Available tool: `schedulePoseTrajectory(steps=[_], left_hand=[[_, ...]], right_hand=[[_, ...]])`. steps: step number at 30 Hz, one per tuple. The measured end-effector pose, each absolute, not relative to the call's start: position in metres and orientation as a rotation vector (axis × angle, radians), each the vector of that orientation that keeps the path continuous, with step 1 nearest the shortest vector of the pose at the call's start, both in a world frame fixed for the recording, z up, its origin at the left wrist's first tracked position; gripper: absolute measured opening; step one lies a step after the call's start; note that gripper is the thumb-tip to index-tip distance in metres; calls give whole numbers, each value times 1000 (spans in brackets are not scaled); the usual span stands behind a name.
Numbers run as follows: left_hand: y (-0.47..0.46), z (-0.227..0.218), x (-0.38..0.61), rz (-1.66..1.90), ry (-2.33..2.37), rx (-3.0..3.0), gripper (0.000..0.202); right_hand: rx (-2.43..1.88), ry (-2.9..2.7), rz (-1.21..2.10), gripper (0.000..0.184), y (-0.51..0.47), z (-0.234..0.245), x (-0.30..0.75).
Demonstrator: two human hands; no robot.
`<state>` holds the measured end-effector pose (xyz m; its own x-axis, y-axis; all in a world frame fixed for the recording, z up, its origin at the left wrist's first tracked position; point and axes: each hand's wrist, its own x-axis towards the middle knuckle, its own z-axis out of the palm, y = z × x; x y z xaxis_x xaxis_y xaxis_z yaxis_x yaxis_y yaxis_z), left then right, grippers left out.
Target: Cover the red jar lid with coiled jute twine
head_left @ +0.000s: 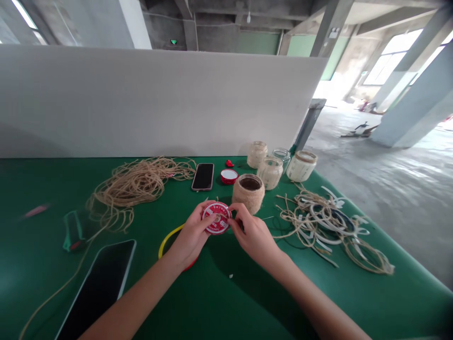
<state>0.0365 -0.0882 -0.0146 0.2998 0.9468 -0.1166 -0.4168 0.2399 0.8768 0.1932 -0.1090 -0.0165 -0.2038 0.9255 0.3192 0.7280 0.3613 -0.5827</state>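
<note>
My left hand (193, 231) is closed around a round red spool (216, 225) with white lettering, its thumb resting on the face near the centre. At the spool's right edge my right hand (253, 233) pinches with thumb and fingertips. A thin strand seems to cross the face towards those fingertips, but what they grip is too small to make out. Just behind stands a jar wrapped in twine (247, 196), dark inside. Under my left wrist lies a curved yellow and red thing (166, 241), mostly hidden.
Loose twine (136, 184) is heaped back left, beside a phone (203, 177) and a red round container (229, 176). Several jars (270, 172) stand back right. Tangled cord and white strips (322, 219) lie right. Front left are a large dark-screened device (101, 283) and green tool (73, 230).
</note>
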Motion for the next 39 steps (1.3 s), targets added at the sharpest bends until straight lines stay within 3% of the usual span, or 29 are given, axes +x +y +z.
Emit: schedulePoseTrajectory(steps=[8,18,24,28,32,36,39], left_hand=[[-86,-19,36,1141,806,847,33],[-86,-23,35,1227,860,842,31],[-89,-21,39,1242,848,782,28],[-93,-19,42,1205,809,787,29],[-92,-23,39,1190,884,927,28],[-90,-24,36,1134,935,1102,40],[-90,-20,37,1029,941,1172,36]], right_hand=[[-1395,-2100,341,19,-114,-17,189],[-1357,-2219,231,31,-118,-19,186],[-1365,-1820,644,38,-117,-27,178],[-1319,-1654,927,14,-112,-34,178],[-1217,-1562,1069,9,-104,-35,186],[-1126,-1530,1088,15,-98,-28,196],[-1131,-1635,1027,22,-98,-21,201]])
